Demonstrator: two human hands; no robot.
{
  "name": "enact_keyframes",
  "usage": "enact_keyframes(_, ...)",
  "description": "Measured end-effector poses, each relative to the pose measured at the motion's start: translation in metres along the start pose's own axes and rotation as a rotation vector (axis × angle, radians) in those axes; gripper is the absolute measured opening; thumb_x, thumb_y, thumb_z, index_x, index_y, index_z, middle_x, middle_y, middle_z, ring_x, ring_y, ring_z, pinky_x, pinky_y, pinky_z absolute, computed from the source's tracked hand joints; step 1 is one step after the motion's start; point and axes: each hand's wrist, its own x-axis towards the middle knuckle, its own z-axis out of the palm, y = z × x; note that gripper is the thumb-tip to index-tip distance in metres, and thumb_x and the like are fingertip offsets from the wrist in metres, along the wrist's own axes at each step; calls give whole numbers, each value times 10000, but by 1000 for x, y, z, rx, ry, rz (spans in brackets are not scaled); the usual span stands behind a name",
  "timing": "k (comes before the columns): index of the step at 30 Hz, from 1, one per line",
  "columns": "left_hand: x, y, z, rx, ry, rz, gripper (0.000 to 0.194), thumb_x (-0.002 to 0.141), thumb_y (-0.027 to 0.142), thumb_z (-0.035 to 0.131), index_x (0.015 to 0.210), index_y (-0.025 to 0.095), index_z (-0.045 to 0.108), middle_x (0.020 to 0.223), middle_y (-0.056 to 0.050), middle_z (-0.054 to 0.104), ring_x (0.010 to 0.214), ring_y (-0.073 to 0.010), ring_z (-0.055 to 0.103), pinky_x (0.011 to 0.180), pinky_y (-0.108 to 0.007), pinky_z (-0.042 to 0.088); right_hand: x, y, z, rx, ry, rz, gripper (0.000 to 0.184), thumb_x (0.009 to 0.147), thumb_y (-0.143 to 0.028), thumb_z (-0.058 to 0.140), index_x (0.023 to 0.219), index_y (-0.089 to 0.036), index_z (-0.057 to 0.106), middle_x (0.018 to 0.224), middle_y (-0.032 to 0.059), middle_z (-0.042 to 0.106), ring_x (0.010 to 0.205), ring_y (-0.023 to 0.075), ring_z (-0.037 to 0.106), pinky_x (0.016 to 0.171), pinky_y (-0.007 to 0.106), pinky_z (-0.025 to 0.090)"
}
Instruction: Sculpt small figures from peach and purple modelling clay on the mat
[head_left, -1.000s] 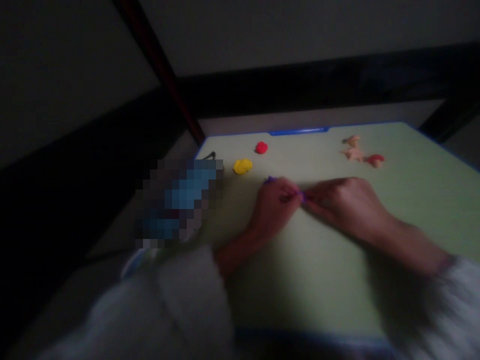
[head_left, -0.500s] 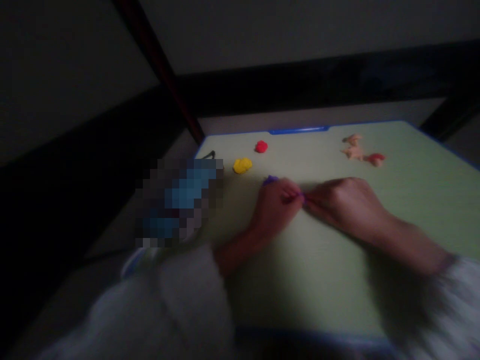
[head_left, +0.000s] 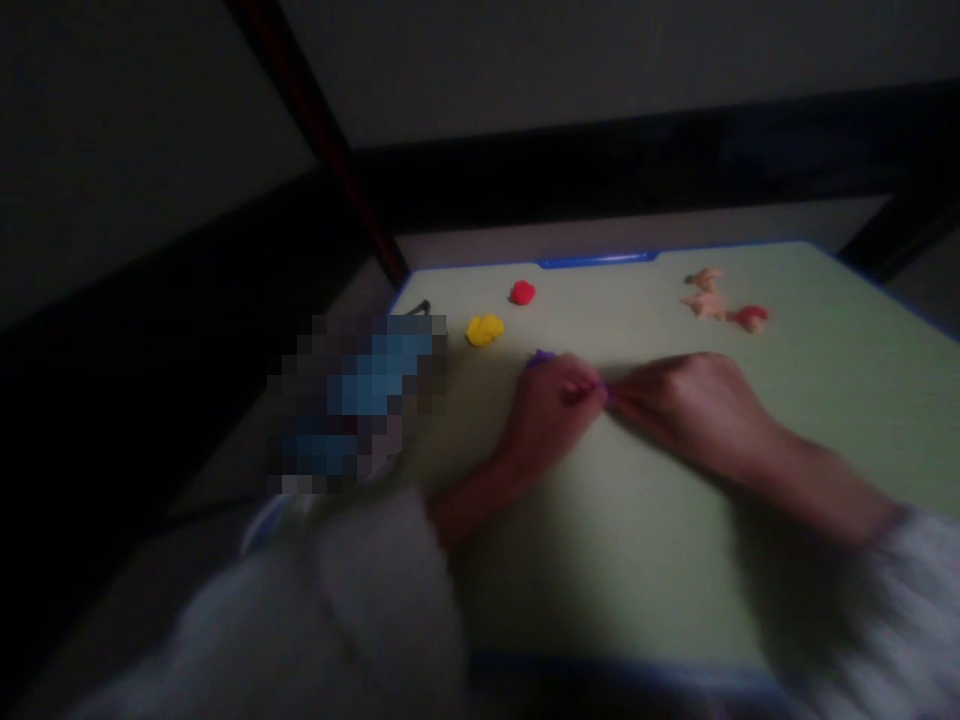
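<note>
A small purple piece of modelling clay (head_left: 605, 391) shows between the fingertips of both hands. My left hand (head_left: 549, 412) is closed in a pinch on it from one side. From the other side, the closed fingers of my right hand (head_left: 694, 408) meet the same piece, and most of it is hidden by the fingers. Just behind my left hand lies a larger purple clay lump (head_left: 541, 356), partly covered by the knuckles. A yellow clay lump (head_left: 485, 330) and a smaller red clay lump (head_left: 523, 292) rest farther back on the left.
Beige clay pieces (head_left: 706, 303), with a red-topped one (head_left: 751, 318) beside them, lie at the back right of the pale green table (head_left: 600, 560). A blue handle (head_left: 600, 260) lines its far edge. Something blue and pixelated (head_left: 382, 370) is at the left edge. The light is dim.
Both hands stay nearly in place, still pinching the purple clay. The clay lumps on the table have not visibly moved.
</note>
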Motion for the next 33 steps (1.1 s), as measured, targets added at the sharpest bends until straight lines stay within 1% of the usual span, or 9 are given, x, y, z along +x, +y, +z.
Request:
enact_keyframes(4,2,-1,-2,-83,21,-15,67,667,151,607,690,158,545,629,25,588,600,-80,568,551,-182,439,0,4,0,16,46,17,231,861,-299,510,852,-220,727,729,55,730,554,166,604,501,268,219)
enact_keyframes(9,2,2,-2,-162,38,-55,102,657,130,614,694,156,522,628,24,593,623,-87,585,568,-184,448,0,9,-1,34,100,49,240,856,-257,485,854,-186,714,750,54,725,598,186,625,505,266,246)
enact_keyframes(14,2,1,-2,-124,27,-48,85,649,127,617,689,153,546,657,15,617,611,-83,579,562,-184,448,0,8,-3,99,109,42,234,861,-238,470,865,-174,695,768,51,715,640,193,633,531,259,287)
enact_keyframes(17,3,0,-2,-96,28,-25,72,654,110,599,702,152,566,673,12,623,620,-80,576,564,-179,445,-1,7,-2,101,98,31,236,870,-253,471,896,-179,694,750,52,710,612,169,612,530,251,281)
enact_keyframes(22,2,1,-4,-62,15,6,96,669,97,577,746,148,603,724,-3,638,669,-89,589,603,-188,460,-1,5,0,97,133,11,260,874,-323,481,900,-184,699,743,43,713,568,151,604,501,250,265)
enact_keyframes(26,1,2,-3,-67,3,-3,108,664,91,573,748,152,603,711,8,628,646,-81,580,584,-180,452,-1,3,0,84,100,-2,240,870,-299,486,885,-197,702,760,37,721,577,152,616,497,254,266)
enact_keyframes(33,1,1,0,-102,17,-19,96,652,90,574,723,154,563,675,26,595,604,-63,562,546,-157,432,0,1,-1,29,47,-20,239,875,-289,485,907,-207,706,756,43,722,580,150,616,494,263,236)
